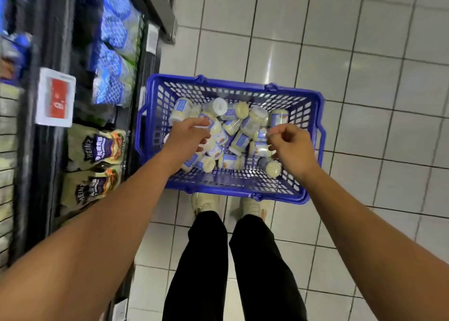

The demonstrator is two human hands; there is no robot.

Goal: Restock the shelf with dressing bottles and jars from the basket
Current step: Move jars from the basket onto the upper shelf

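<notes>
Floor: white square-tiled shop floor, grey grout, glare streak beyond the grips. Dark store shelf runs along the side outboard of the left grip.

Task items: blue perforated plastic shopping basket stands on the floor, directly under both grips. Inside it is a loose heap of small clear jars of cream-coloured dressing with blue-and-white lattice labels, lying on their sides at mixed angles. Label text too blurred to read. One jar beyond the left grip shows a round white lid with a small printed patch, illegible.

Left grip: over the heap on the shelf side, fingers curved down among the jars, thumb forward. Cannot tell whether it closes on a jar.

Right grip: above the heap's far side from the shelf, fingers loosely curled, thumb near the fingertips, nothing seen in it. The bulk of the jars lies between the two grips.

Writing: outboard of the left forearm, two pale green stand-up pouches read "HEINZ", seen sideways; smaller print unreadable. Beyond them, blue lattice-patterned packs, blurred. On the shelf edge, a white-framed red price tag; digits not legible.

Nearside of the basket, behind both grips: pale cream shoes, toes just beside the basket wall, and black trousers.
</notes>
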